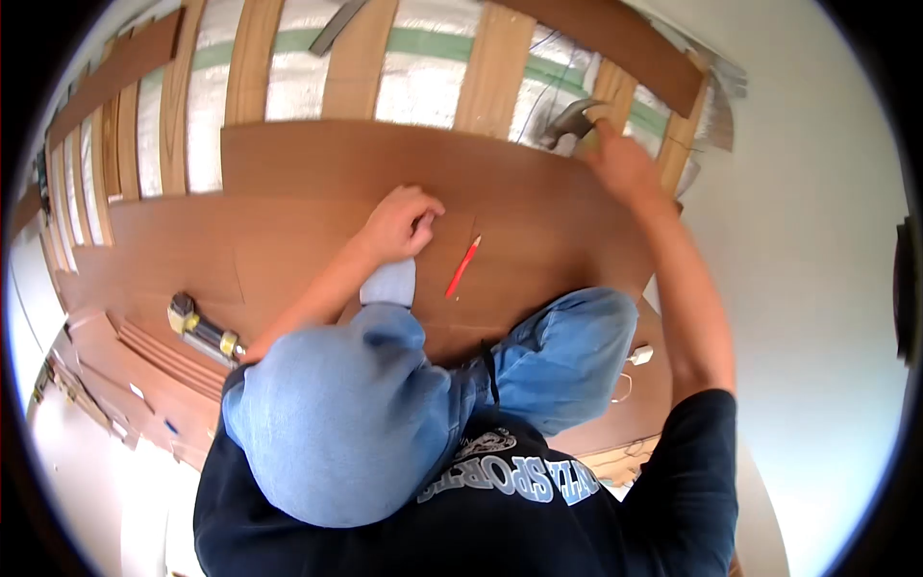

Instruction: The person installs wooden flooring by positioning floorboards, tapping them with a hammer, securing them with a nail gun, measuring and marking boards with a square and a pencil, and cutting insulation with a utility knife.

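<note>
My right hand [615,159] is closed round a hammer [575,120], its metal head over the far edge of the brown floorboards near the right wall. My left hand [404,223] hovers over or rests on the brown boards [317,163], fingers curled in, just beyond my knee; what they hold, if anything, is hidden. A red pencil [463,266] lies on the boards between my legs, to the right of my left hand.
Wooden joists [495,72] with silvery insulation run beyond the boards. A loose brown board [625,43] lies across them. A yellow-black power tool [204,332] and stacked strips [163,356] are at left. A white wall [808,240] stands right, near a white plug [640,356].
</note>
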Available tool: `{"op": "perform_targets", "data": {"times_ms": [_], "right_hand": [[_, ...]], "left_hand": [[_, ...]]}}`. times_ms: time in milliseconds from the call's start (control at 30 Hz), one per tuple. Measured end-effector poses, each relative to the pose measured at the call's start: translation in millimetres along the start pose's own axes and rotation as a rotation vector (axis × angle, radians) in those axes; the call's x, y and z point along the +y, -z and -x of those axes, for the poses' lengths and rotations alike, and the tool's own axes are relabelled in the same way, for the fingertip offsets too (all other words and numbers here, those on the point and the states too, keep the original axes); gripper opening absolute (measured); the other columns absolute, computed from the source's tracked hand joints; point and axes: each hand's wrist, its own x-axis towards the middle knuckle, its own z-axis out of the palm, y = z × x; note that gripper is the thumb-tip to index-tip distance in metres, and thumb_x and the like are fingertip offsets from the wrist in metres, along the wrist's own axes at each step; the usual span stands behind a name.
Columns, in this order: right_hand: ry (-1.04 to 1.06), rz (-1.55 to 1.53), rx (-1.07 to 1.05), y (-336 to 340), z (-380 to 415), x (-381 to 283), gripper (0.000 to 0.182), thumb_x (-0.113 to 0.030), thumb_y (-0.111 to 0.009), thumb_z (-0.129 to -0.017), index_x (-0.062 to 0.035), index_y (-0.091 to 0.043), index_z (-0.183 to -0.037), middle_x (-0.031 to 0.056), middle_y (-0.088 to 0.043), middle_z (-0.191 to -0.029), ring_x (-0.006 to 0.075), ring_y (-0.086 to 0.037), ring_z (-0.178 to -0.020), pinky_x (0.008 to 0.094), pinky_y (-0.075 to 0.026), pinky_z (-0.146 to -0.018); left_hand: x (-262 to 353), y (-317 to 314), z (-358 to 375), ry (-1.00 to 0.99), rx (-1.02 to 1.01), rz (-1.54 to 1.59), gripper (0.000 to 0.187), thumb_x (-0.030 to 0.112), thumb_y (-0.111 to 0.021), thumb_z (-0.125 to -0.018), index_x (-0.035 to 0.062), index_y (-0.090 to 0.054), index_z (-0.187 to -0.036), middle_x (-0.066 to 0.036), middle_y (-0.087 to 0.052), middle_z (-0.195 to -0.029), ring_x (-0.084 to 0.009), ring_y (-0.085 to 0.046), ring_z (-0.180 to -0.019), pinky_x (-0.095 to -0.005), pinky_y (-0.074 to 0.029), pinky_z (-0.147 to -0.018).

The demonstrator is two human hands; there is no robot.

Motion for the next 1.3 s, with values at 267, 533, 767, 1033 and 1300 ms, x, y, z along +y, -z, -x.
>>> {"op": "perform_targets", "data": {"times_ms": [267, 533, 767, 1033, 1300], "right_hand": [[0.465, -0.690, 0.512, -83, 88, -175, 0.045, -0.013, -0.065, -0.087, 0.0005, -0.059, -0.129, 0.0258, -0.062, -0.119, 0.0420, -0.060, -0.110, 0.0491, -0.053, -0.094], [-0.184, -0.328, 0.612, -141, 53, -22, 0.066, -0.052, -0.052, -0.102, -0.0060, -0.050, -0.150, 0.0235, -0.035, -0.162, 0.0402, -0.036, -0.149, 0.0548, -0.030, -0.122], [-0.234, -0.178, 0.557, -221, 37, 29, 0.076, -0.056, -0.050, -0.102, -0.0100, -0.036, -0.162, 0.0159, -0.025, -0.172, 0.0382, -0.022, -0.158, 0.0578, -0.017, -0.128], [0.011, -0.034, 0.862, -218, 5, 51, 0.069, -0.050, -0.049, -0.107, -0.0019, -0.043, -0.156, 0.0267, -0.042, -0.159, 0.0443, -0.039, -0.147, 0.0575, -0.031, -0.120], [0.043, 0.063, 0.811, -221, 1, 65, 0.069, -0.048, -0.045, -0.109, 0.0045, -0.041, -0.155, 0.0324, -0.039, -0.158, 0.0483, -0.039, -0.146, 0.0556, -0.031, -0.122]], "left_hand": [[34, -12, 13, 0.550, 0.302, 1.102, 0.042, 0.037, -0.058, -0.108, 0.0055, -0.055, -0.136, -0.006, -0.066, -0.123, -0.0197, -0.063, -0.105, -0.0344, -0.050, -0.095], [23, 128, 59, 0.566, 0.795, 0.789, 0.025, 0.036, -0.054, -0.111, 0.0113, -0.059, -0.113, 0.006, -0.041, -0.077, -0.0075, -0.040, -0.067, -0.0250, -0.034, -0.060], [20, 161, 111, 0.872, 1.067, 0.346, 0.045, 0.025, -0.053, -0.109, 0.0070, -0.052, -0.150, -0.008, -0.065, -0.131, -0.0209, -0.065, -0.105, -0.0329, -0.055, -0.085], [64, 162, 121, 0.602, 1.296, 0.563, 0.030, 0.022, -0.072, -0.100, 0.0088, -0.057, -0.123, 0.002, -0.055, -0.078, -0.0078, -0.053, -0.059, -0.0259, -0.045, -0.052], [3, 186, 232, 0.693, 1.453, 0.438, 0.028, 0.019, -0.073, -0.098, 0.0065, -0.058, -0.118, 0.001, -0.057, -0.075, -0.0082, -0.055, -0.056, -0.0263, -0.047, -0.051]]}}
